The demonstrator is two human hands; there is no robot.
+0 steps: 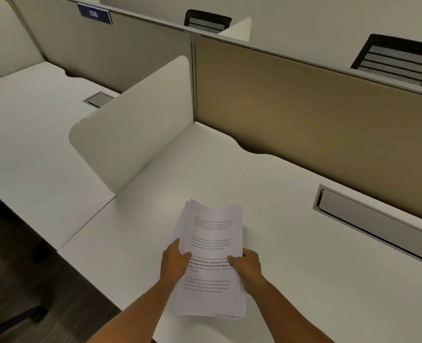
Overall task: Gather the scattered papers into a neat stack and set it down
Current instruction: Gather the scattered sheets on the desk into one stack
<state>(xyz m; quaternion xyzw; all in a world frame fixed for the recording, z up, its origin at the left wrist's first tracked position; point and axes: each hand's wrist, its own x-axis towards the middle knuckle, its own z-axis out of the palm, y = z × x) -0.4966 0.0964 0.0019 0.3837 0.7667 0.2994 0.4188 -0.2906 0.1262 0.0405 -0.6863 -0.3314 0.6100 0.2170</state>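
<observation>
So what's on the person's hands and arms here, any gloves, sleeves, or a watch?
Nothing visible: the left hand and right hand are bare, without gloves or rings. Both forearms are uncovered down to the frame's bottom edge, with no sleeve, watch or wristband showing.

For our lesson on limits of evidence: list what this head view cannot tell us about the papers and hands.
- Paper stack: the printed text is too blurred to read.
- Sheet count: the edges merge.
- Left hand and right hand: the fingers under the stack are hidden by paper.
- Whether the stack rests on the desk: unclear.
</observation>
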